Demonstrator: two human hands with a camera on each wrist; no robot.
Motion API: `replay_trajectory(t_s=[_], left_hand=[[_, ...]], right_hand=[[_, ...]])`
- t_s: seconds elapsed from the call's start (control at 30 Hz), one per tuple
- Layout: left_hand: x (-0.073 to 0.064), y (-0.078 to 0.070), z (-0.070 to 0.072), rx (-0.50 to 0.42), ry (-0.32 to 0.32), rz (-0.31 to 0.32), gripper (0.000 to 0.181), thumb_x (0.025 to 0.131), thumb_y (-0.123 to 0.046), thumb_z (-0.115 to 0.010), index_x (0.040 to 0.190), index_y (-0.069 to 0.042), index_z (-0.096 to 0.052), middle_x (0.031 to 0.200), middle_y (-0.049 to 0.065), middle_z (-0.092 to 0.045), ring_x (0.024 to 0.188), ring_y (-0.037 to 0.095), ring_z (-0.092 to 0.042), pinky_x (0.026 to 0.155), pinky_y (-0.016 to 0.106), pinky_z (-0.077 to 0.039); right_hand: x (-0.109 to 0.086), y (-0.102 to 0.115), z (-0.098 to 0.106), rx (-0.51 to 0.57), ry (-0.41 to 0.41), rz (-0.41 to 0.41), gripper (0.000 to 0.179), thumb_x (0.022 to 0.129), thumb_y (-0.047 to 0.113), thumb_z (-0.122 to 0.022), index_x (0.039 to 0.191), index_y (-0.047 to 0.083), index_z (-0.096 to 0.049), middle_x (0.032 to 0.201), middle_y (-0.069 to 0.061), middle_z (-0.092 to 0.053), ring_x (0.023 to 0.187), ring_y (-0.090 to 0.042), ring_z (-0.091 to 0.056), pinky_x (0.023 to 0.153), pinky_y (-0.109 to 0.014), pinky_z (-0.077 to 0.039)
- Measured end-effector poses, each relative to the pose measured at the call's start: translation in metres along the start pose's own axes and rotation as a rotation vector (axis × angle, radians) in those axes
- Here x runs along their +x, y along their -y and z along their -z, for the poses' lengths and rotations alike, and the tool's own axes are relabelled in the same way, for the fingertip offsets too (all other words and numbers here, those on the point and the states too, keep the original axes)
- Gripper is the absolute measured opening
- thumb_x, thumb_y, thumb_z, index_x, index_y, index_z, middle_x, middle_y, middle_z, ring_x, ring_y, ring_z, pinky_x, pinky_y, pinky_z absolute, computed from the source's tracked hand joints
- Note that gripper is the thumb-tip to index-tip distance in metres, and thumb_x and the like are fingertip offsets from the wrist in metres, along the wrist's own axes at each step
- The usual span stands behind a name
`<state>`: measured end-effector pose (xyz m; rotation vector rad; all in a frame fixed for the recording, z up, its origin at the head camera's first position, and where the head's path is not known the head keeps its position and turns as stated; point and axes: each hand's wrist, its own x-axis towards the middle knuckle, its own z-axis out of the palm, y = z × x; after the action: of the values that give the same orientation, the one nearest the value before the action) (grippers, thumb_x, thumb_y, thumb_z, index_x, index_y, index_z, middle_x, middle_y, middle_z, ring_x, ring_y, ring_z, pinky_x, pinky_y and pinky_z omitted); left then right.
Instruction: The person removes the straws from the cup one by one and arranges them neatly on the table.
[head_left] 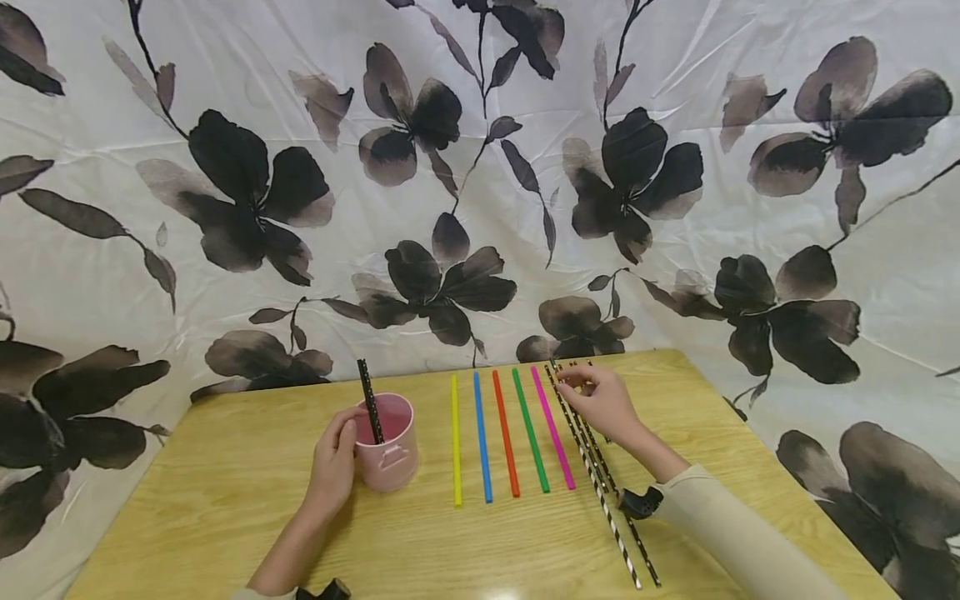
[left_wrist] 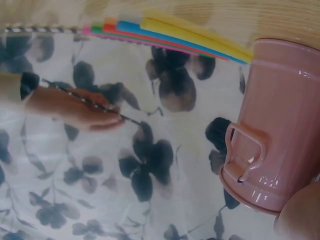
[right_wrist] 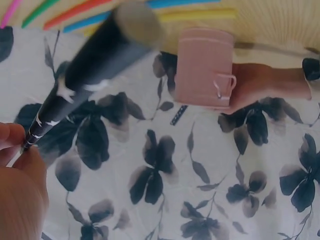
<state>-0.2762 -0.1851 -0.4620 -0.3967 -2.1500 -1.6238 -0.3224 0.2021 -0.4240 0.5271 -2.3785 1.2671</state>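
My left hand [head_left: 333,458] grips the side of a small pink metal bucket [head_left: 390,462] with a little handle, standing upright on the table. Black patterned straws [head_left: 370,400] lean inside it, their lower ends hidden. On the right, my right hand [head_left: 600,404] pinches a black paper straw with white stars [right_wrist: 75,80], seen close up in the right wrist view. The left wrist view shows this straw [left_wrist: 82,99] slanting across the hand. Beneath that hand lie several patterned straws, including a black and white striped one [head_left: 615,529], partly hidden by the hand and sleeve.
Between the hands, a row of plain straws lies on the wooden table [head_left: 210,492]: yellow [head_left: 456,442], blue [head_left: 483,442], red [head_left: 506,437], green [head_left: 531,433] and pink [head_left: 552,429]. A white cloth with dark flowers [head_left: 480,192] hangs behind the table.
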Motion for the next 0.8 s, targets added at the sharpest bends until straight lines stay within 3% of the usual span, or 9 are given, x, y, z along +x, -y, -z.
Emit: replay_trajectory(t_s=[0.17,0.33,0.57,0.8], left_hand=[[0.002,0.002,0.0,-0.007,0.013,-0.01,0.03,0.097,-0.012,-0.03,0.115,0.004,-0.048,0.127,0.018,-0.043,0.112,0.031,-0.042,0.077,0.014,-0.041],[0.002,0.002,-0.001,-0.025,-0.009,-0.01,0.029,0.097,-0.01,-0.03,0.113,0.005,-0.049,0.127,0.018,-0.044,0.113,0.031,-0.041,0.076,0.013,-0.04],[0.0,0.005,-0.001,-0.011,-0.006,-0.01,0.029,0.097,-0.01,-0.03,0.113,0.005,-0.048,0.126,0.018,-0.044,0.116,0.03,-0.039,0.084,0.013,-0.037],[0.001,0.003,-0.001,0.001,-0.022,-0.034,0.029,0.097,-0.01,-0.031,0.113,0.005,-0.05,0.126,0.018,-0.044,0.112,0.031,-0.042,0.073,0.016,-0.041]], right_hand=[[-0.019,-0.017,0.007,0.044,0.022,-0.069,0.014,0.082,0.018,-0.063,0.096,0.016,-0.066,0.076,-0.002,-0.062,0.045,-0.015,-0.051,0.037,-0.028,-0.039],[-0.04,-0.029,0.011,0.048,0.061,-0.103,0.014,0.082,0.02,-0.063,0.095,0.016,-0.065,0.076,-0.005,-0.062,0.04,-0.013,-0.045,0.034,-0.026,-0.035],[-0.07,-0.042,0.019,0.003,0.083,-0.156,0.014,0.08,0.014,-0.064,0.095,0.012,-0.065,0.076,-0.003,-0.063,0.04,-0.011,-0.045,0.034,-0.025,-0.036],[-0.088,-0.055,0.026,-0.036,0.085,-0.215,0.017,0.079,0.013,-0.066,0.096,0.009,-0.065,0.076,-0.002,-0.061,0.048,-0.012,-0.05,0.04,-0.026,-0.042]])
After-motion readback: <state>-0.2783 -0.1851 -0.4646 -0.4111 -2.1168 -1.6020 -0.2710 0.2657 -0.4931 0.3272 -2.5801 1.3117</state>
